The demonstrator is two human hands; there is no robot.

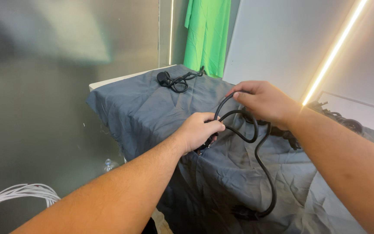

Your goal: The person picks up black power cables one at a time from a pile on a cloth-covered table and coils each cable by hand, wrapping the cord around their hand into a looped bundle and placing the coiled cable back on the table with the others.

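Coiling a black power cable [256,147] over a grey cloth [152,108] covering the table. Left hand [200,132] closing in a fist around the cable's near end, fingers curled together and clamped on it, just above the cloth's middle. Right hand [262,102] pinching the cable a little farther along, thumb and fingertips pressed together on it, raised above the cloth and beyond the left hand. Between the two grips, arching in a loose loop; past the loop, dropping in a bend down to the cloth's near edge, ending in a dark plug [244,212] lying right at that edge.

Likely risks, judging from this: dangling close to the cloth's near edge, so possibly sliding off and tugging the loop out of the left fist; twisting in the loop, so possibly kinking or springing open if the pinch loosens. Dragging the plug across the cloth possibly bunching the wrinkled fabric and pulling it along.

At the cloth's far corner, lying already bundled, a second black cable [176,80], well apart from both hands. Beyond the cloth's far right edge, piling up, more dark cables [343,119]. Hanging behind the cloth's far side, a green fabric [206,34]. Below the cloth's near left side, lying on the floor, a bundle of white cables [18,195] and a small clear bottle [108,164].
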